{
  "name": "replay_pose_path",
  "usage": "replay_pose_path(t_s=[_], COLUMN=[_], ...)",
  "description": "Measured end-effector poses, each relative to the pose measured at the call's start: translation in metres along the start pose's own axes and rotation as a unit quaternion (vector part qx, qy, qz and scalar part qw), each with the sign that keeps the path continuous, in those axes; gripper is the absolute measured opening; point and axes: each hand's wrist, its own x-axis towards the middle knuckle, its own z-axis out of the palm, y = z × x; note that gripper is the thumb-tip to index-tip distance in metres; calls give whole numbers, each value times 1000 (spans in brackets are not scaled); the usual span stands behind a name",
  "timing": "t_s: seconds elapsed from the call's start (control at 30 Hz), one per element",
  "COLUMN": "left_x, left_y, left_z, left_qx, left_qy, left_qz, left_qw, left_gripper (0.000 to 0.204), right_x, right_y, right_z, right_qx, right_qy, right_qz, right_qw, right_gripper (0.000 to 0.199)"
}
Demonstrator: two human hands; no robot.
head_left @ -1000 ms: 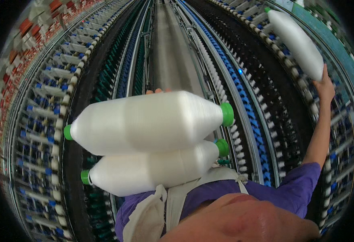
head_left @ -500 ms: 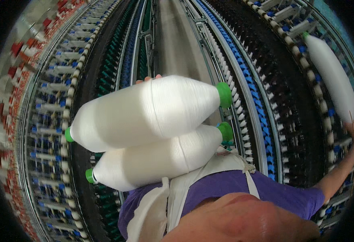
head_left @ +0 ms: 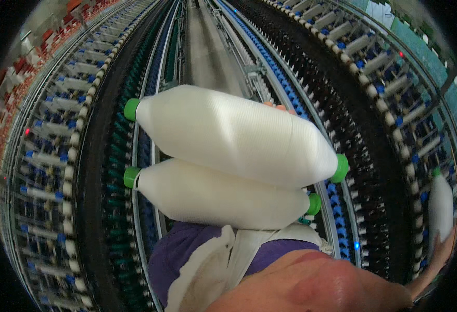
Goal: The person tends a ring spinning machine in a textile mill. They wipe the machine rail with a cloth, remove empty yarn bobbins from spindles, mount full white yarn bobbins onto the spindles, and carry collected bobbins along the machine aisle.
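**Two bobbins cradled, a third set at the right frame**

Two white bobbins lie stacked across the person's front, the upper bobbin (head_left: 233, 136) resting on the lower bobbin (head_left: 220, 193), both with green tube ends pointing left and right. They appear cradled against the purple shirt (head_left: 179, 255) and white apron (head_left: 202, 275), probably so one arm can carry them while the other works. Of the left hand (head_left: 279, 107) only fingertips show, curled over the far side of the upper bobbin; it seems to clamp the stack to the body, though how the palm grips cannot be told.

The right hand (head_left: 443, 244) reaches out to the spinning frame (head_left: 384, 104) at the right edge of the view. It is wrapped around the base of a third bobbin (head_left: 440, 205), which stands nearly upright among the frame's pegs, green tip on top.

Compared with a second ago, the third bobbin has come down from high at the upper right to low by the right rim, and the arm has dropped with it. The stacked pair has tilted the other way: their left ends now sit higher, where before the right ends did.
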Motion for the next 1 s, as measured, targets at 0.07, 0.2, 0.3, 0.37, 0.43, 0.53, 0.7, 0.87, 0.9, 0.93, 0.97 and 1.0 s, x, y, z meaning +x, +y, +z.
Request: replay_pose_path(t_s=[0.07, 0.2, 0.3, 0.37, 0.43, 0.53, 0.7, 0.87, 0.9, 0.93, 0.97, 1.0], left_x=[61, 130, 166, 191, 218, 255, 330, 446, 470, 493, 521, 548], left_y=[38, 135, 212, 265, 322, 402, 507, 582, 596, 607, 624, 646], left_z=[9, 17, 22, 38, 63, 105, 126, 63, 45, 28, 14, 0], left_qx=[-17, -48, -80, -96, -115, -122, -90, 12, 23, -9, 15, 39], left_qy=[-8, -56, -120, -174, -233, -300, -322, -408, -457, -455, -475, -494], left_qz=[-3, 1, 3, 5, 1, -10, 17, 70, 65, 65, 85, 104], left_qw=[1000, 997, 990, 980, 966, 946, 942, 910, 887, 888, 876, 862], left_gripper=[59, 60, 61, 61, 62, 62, 64, 57, 56, 36, 37, 40], right_x=[26, 70, 113, 140, 155, 174, 265, 466, 506, 543, 580, 615], right_y=[-129, -398, -549, -613, -673, -760, -898, -988, -1008, -1024, -1045, -1067], right_z=[-28, -47, 2, 50, 101, 157, 226, 323, 343, 362, 382, 404], right_qx=[77, 312, 499, 560, 642, 736, 691, 406, 336, 309, 261, 182], right_qy=[-50, -181, -480, -499, -459, -321, -90, 101, 142, 150, 144, 173], right_qz=[-111, -371, -320, -292, -284, -278, -147, -173, -176, -200, -195, -197], right_qw=[990, 856, 647, 593, 544, 527, 702, 892, 915, 918, 935, 948], right_gripper=[71, 88, 114, 122, 127, 129, 116, 105, 103, 99, 96, 96])
